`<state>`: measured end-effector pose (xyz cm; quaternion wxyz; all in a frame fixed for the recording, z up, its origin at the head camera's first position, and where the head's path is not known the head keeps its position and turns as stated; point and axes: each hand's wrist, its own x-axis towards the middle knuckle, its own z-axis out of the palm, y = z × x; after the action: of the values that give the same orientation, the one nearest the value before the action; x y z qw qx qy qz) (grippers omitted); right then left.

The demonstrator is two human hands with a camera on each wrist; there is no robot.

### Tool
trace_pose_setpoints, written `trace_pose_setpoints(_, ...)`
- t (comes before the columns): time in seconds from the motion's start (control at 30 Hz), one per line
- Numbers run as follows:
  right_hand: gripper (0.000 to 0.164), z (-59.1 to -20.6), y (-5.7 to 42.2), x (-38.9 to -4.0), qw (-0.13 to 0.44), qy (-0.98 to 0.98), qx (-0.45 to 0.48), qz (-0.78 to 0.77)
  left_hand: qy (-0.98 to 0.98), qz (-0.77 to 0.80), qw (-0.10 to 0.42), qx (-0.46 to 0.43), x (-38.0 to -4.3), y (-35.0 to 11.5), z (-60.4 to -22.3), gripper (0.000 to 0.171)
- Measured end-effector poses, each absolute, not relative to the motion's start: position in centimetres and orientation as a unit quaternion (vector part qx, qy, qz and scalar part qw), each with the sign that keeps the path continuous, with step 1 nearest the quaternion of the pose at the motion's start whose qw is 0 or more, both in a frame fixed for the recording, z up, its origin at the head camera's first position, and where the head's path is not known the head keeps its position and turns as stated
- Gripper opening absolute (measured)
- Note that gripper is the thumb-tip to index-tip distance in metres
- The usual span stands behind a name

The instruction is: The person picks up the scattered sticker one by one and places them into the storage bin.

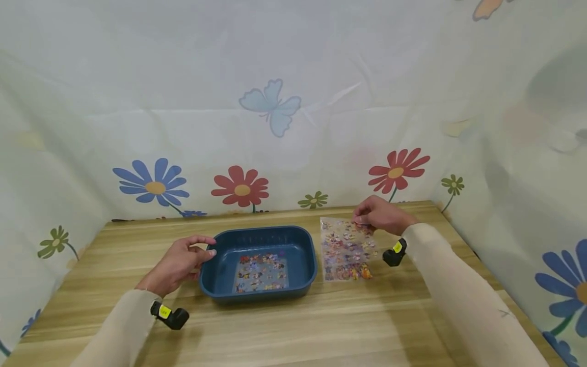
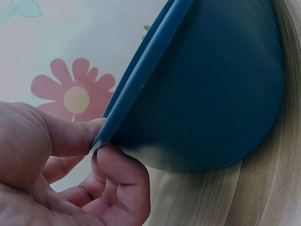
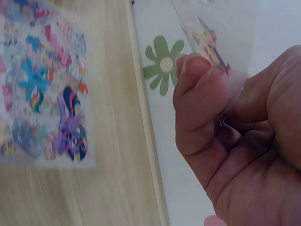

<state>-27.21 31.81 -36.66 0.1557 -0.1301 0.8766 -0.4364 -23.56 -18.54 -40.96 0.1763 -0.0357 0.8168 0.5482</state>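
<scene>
Here, left fingers pinch blue tray; right fingers pinch printed sheet; yellow wrist labels unreadable.

Soft, fairly even light filled the slightly hazy head view, stretched by wide-angle distortion towards its edges. Diffuse shadows lay on the table below the left hand and right hand. Beside the left hand, the tray looked dim; above the right hand, the pinched clear sheet was washed out and blurred.
</scene>
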Motion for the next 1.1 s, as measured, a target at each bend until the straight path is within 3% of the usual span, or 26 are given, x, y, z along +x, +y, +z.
trace_pose_setpoints(1.1, 0.021, -36.0, 25.5, -27.4, 0.184, 0.844, -0.186, -0.468, 0.815, 0.552, 0.175, -0.032, -23.6, -18.5, -41.1, 0.044)
